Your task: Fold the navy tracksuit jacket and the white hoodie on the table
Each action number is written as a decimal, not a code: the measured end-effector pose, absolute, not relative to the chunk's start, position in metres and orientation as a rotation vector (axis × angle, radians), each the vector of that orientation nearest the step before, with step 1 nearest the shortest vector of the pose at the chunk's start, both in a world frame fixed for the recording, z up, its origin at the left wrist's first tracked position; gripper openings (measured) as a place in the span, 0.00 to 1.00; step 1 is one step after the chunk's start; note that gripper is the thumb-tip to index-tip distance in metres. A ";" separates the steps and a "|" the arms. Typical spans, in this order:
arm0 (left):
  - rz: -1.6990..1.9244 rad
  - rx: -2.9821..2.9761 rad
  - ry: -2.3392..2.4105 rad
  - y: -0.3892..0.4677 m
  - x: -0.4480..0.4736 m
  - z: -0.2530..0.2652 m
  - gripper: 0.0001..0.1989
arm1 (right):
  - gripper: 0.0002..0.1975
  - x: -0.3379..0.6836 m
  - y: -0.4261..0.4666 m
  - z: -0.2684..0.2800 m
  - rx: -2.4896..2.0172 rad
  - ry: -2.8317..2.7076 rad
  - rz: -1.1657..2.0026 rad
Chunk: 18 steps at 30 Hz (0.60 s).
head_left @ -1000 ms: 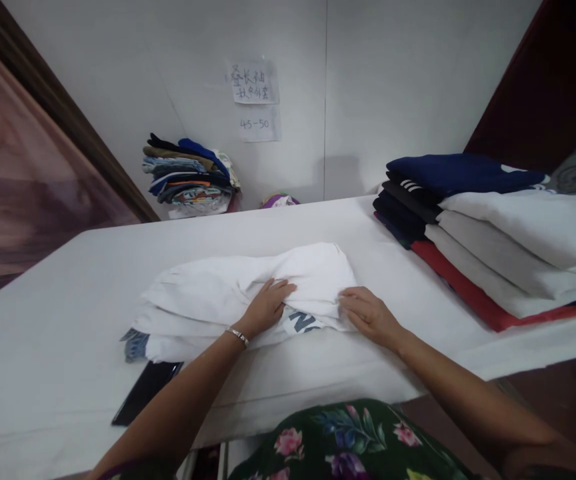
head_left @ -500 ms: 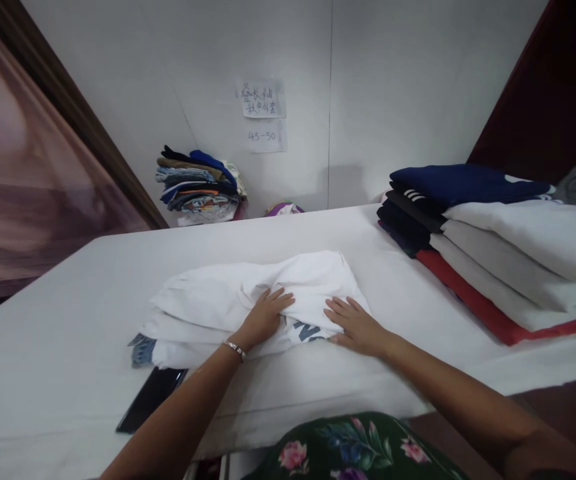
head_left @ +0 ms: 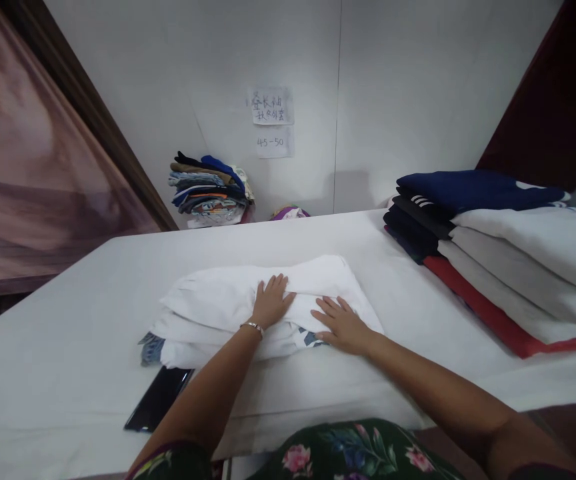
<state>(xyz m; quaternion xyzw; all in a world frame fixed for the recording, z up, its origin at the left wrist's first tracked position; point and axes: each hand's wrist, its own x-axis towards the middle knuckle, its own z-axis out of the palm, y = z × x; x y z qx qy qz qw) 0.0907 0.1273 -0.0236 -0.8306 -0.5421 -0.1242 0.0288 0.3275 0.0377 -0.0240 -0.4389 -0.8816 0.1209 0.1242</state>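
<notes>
A white garment [head_left: 218,290] with dark lettering lies folded into a long bundle on the white-covered table [head_left: 93,320]. My left hand [head_left: 271,301], with a bracelet at the wrist, rests flat on the middle of it, fingers spread. Lower and to the right, my right hand [head_left: 344,325] also lies flat on the cloth, fingers apart, partly covering the dark print [head_left: 308,337]. A bit of blue denim-like fabric [head_left: 152,349] sticks out at the bundle's left end. Close by, a shiny black flat object [head_left: 161,399] lies partly hidden behind my left forearm and the cloth.
At the right stands a stack of folded clothes [head_left: 513,267] in navy, black, grey, white and red. Another clothes pile [head_left: 213,190] sits beyond the table's far edge. Paper notes [head_left: 274,123] hang on the wall, and a curtain [head_left: 33,153] drapes at the left.
My left hand has slid up on the white garment with its fingers now pointing away from me. My right hand has moved slightly over the lettering. The cloth looks flatter, and the view has shifted slightly.
</notes>
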 end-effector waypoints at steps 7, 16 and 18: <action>-0.367 -2.525 -1.677 0.127 0.088 -0.034 0.27 | 0.24 0.391 0.057 -0.013 -1.433 -1.607 0.584; -0.320 -2.545 -1.731 0.127 0.090 -0.031 0.26 | 0.30 0.385 0.087 -0.014 -1.308 -0.834 1.700; -0.293 -2.556 -1.762 0.126 0.092 -0.025 0.26 | 0.26 0.379 0.088 -0.008 -1.300 -0.834 1.689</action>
